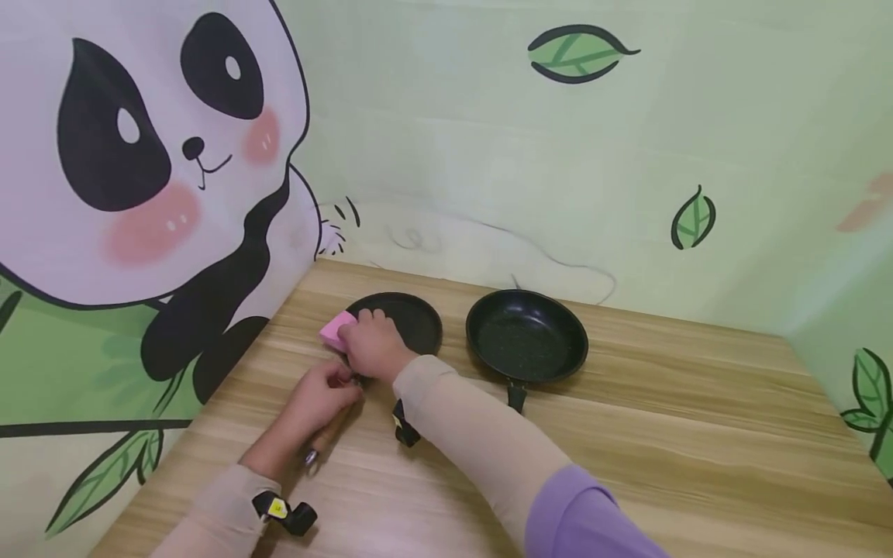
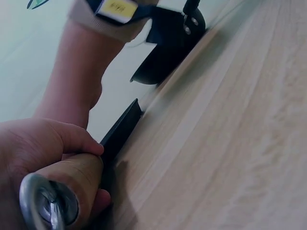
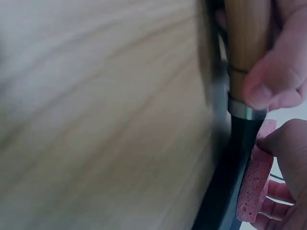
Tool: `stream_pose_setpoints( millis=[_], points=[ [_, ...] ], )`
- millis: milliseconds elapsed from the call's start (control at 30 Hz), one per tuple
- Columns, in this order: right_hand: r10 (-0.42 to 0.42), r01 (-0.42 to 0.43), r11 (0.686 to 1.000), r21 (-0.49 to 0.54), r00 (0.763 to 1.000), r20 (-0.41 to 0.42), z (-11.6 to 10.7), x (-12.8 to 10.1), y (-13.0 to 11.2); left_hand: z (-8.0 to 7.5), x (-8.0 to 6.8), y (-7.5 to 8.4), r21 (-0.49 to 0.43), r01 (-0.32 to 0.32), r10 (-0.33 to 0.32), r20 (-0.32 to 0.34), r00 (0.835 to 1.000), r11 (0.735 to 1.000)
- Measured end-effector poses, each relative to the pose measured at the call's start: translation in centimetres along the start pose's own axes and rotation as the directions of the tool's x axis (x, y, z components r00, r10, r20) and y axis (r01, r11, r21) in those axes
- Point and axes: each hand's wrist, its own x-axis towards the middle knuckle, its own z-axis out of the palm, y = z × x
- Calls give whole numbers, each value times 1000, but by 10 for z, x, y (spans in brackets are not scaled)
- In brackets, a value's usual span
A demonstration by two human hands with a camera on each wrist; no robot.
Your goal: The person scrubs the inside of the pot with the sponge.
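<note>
A shallow black pan (image 1: 421, 319) with a wooden handle (image 1: 333, 431) lies at the table's left side. My left hand (image 1: 315, 397) grips that handle near the pan, its thumb along the wood in the left wrist view. A metal hanging ring (image 2: 36, 196) tips the handle's end. With my right hand (image 1: 377, 345) I hold a pink sponge (image 1: 335, 332) at the pan's left rim. The right wrist view shows the sponge's porous side (image 3: 254, 189) close against the pan, thumb on one face and fingers behind. My right hand hides part of the pan in the head view.
A deeper black frying pan (image 1: 526, 333) stands to the right, its dark handle (image 1: 516, 398) pointing towards me and partly behind my right sleeve. The wooden table (image 1: 698, 434) meets a wall (image 1: 446, 139) printed with a panda and leaves at the back and left.
</note>
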Motion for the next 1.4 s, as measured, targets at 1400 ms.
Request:
stream_pose_setpoints(
  millis=[1400],
  points=[
    [134, -140, 989, 49, 984, 121, -2, 31, 121, 2, -10, 9, 46, 91, -89, -45, 995, 995]
  ],
)
